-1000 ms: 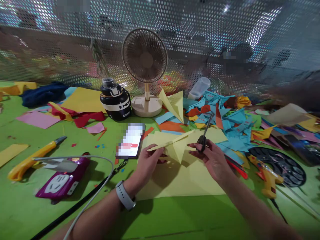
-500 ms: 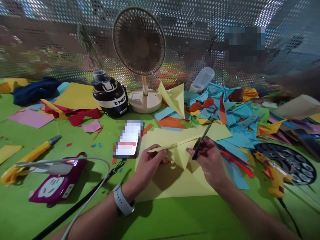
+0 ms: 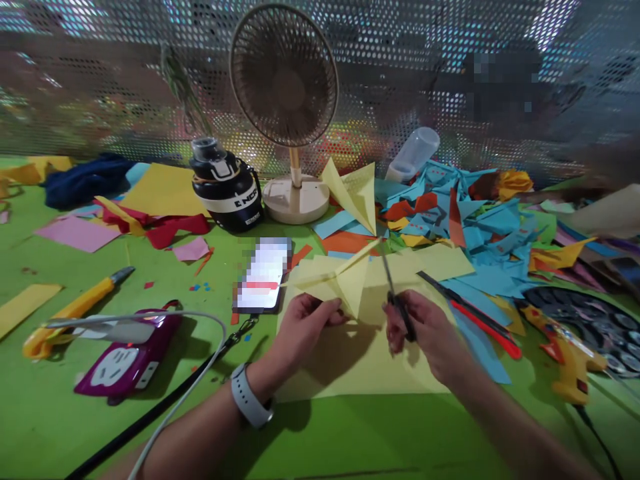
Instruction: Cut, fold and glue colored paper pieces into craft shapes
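My left hand (image 3: pixel 311 328), with a pale watch on its wrist, pinches a folded piece of pale yellow paper (image 3: pixel 354 288) by its near edge. The paper stands up in creased flaps above the yellow sheets (image 3: pixel 345 373) on the table. In my right hand (image 3: pixel 425 327) is a pair of dark scissors (image 3: pixel 393 293), blades pointing up and away. The scissors are just right of the folded paper, with a gap between them. My right fingers curl around the handles, partly hiding them.
Beyond my hands stand a phone (image 3: pixel 265 273), a black bottle (image 3: pixel 227 193) and a fan (image 3: pixel 296 200). Blue paper scraps (image 3: pixel 450 200) pile up at back right. A red-and-black cutter (image 3: pixel 487 327) and a yellow glue gun (image 3: pixel 567 360) lie right; a purple device (image 3: pixel 125 360) and yellow-handled tool (image 3: pixel 75 313) left.
The scissors have come away from the folded paper, and their blades have swung from leaning right to leaning left. The paper has turned in my left hand. The whole view has shifted slightly.
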A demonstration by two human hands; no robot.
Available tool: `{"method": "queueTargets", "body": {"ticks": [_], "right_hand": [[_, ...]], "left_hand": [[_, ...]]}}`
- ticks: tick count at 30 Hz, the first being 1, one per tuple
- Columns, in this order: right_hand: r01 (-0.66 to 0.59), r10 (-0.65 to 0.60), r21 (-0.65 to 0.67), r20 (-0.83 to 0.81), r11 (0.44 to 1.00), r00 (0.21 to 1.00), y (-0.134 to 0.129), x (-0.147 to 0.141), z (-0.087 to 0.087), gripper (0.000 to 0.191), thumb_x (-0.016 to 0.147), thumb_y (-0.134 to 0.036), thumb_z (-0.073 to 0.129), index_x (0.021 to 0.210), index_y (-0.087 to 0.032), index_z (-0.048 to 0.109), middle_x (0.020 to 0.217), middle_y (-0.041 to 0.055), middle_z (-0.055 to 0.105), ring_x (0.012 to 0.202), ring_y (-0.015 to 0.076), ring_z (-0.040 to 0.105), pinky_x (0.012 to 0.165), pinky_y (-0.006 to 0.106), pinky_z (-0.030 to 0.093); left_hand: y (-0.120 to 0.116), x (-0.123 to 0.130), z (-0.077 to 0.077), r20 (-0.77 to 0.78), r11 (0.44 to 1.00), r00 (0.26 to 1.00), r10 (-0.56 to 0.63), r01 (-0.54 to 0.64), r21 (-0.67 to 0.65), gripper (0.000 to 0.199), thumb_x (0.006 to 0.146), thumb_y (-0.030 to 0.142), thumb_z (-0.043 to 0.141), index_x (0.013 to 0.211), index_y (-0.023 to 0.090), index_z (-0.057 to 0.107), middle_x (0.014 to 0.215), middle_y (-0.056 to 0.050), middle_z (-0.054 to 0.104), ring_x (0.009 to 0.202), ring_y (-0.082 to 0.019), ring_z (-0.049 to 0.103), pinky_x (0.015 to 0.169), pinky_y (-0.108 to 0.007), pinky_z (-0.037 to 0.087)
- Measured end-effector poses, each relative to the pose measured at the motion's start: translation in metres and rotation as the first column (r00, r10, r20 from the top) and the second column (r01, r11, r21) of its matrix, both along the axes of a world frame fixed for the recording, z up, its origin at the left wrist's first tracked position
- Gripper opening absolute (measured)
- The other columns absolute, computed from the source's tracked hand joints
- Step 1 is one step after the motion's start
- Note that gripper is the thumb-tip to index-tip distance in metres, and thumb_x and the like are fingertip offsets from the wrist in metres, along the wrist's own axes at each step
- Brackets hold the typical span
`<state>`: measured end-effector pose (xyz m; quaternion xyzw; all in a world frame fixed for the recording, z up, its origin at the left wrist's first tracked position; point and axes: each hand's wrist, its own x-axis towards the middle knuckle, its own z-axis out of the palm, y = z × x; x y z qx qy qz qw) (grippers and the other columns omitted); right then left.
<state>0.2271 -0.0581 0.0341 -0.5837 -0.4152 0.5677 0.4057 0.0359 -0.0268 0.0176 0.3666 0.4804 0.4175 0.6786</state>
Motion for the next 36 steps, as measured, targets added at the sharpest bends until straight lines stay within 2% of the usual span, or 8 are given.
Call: {"method": "queueTargets", "body": {"ticks": [2, 5, 9, 14, 22, 31, 36], "right_hand": [[-0.124, 0.126, -0.100, 0.014, 0.987, 0.992, -0.005, 0.002, 0.004, 0.041, 0.071, -0.053, 0.072, 0.075, -0.020, 0.048, 0.053, -0.0051, 0.060, 0.036, 0.0110, 0.054, 0.039, 0.024, 0.045], [-0.211, 0.225, -0.185, 0.056, 0.960, 0.973, -0.012, 0.000, 0.006, 0.040, 0.073, -0.051, 0.071, 0.076, -0.020, 0.047, 0.054, -0.0056, 0.060, 0.037, 0.0105, 0.055, 0.040, 0.023, 0.047], [-0.298, 0.332, -0.297, 0.069, 0.907, 0.941, -0.017, -0.007, 0.007, 0.036, 0.074, -0.045, 0.073, 0.077, -0.021, 0.047, 0.056, -0.0074, 0.058, 0.039, 0.0073, 0.053, 0.037, 0.017, 0.041], [-0.296, 0.325, -0.290, 0.056, 0.910, 0.944, -0.019, -0.012, 0.007, 0.035, 0.074, -0.042, 0.074, 0.074, -0.021, 0.047, 0.056, -0.0084, 0.055, 0.039, 0.0054, 0.050, 0.038, 0.016, 0.042], [-0.321, 0.346, -0.266, 0.049, 0.909, 0.937, -0.022, -0.007, -0.006, 0.032, 0.077, -0.043, 0.071, 0.077, -0.021, 0.048, 0.058, -0.0073, 0.057, 0.037, 0.0047, 0.048, 0.036, 0.016, 0.039], [-0.306, 0.333, -0.262, 0.064, 0.915, 0.941, -0.019, -0.014, 0.007, 0.035, 0.075, -0.044, 0.074, 0.075, -0.020, 0.049, 0.056, -0.0068, 0.056, 0.038, 0.0040, 0.045, 0.036, 0.015, 0.039], [-0.299, 0.324, -0.241, 0.071, 0.923, 0.943, -0.020, -0.014, 0.003, 0.037, 0.074, -0.046, 0.074, 0.074, -0.021, 0.048, 0.054, -0.0075, 0.055, 0.036, 0.0033, 0.041, 0.034, 0.014, 0.036]], "left_hand": [[0.003, 0.000, 0.002, 0.059, 0.997, 0.995, 0.078, -0.077, -0.015, 0.015, 0.066, 0.028, 0.078, 0.065, 0.015, 0.070, 0.063, -0.003, 0.070, 0.061, -0.014, 0.067, 0.064, -0.024, 0.054], [0.006, -0.002, 0.004, 0.158, 0.980, 0.968, 0.195, -0.197, -0.003, 0.016, 0.065, 0.027, 0.079, 0.064, 0.015, 0.068, 0.066, -0.001, 0.070, 0.064, -0.015, 0.069, 0.069, -0.027, 0.057], [0.009, -0.004, 0.003, 0.242, 0.970, 0.944, 0.223, -0.240, 0.043, 0.017, 0.067, 0.026, 0.079, 0.063, 0.015, 0.068, 0.070, 0.000, 0.069, 0.067, -0.014, 0.068, 0.076, -0.031, 0.059], [0.006, -0.003, 0.005, 0.228, 0.979, 0.952, 0.202, -0.204, -0.019, 0.017, 0.069, 0.028, 0.079, 0.067, 0.015, 0.068, 0.069, -0.001, 0.069, 0.065, -0.015, 0.067, 0.073, -0.034, 0.060], [0.003, -0.001, 0.003, 0.215, 0.981, 0.957, 0.193, -0.181, -0.075, 0.019, 0.070, 0.029, 0.078, 0.069, 0.014, 0.067, 0.072, -0.003, 0.070, 0.067, -0.017, 0.069, 0.073, -0.036, 0.059], [-0.001, 0.000, 0.008, 0.199, 0.983, 0.964, 0.178, -0.164, -0.085, 0.017, 0.072, 0.029, 0.077, 0.071, 0.015, 0.066, 0.073, -0.002, 0.070, 0.064, -0.017, 0.070, 0.067, -0.031, 0.058], [-0.001, 0.000, 0.008, 0.201, 0.988, 0.968, 0.153, -0.144, -0.057, 0.016, 0.073, 0.030, 0.075, 0.072, 0.016, 0.068, 0.075, -0.004, 0.071, 0.065, -0.016, 0.069, 0.068, -0.032, 0.058]]}}
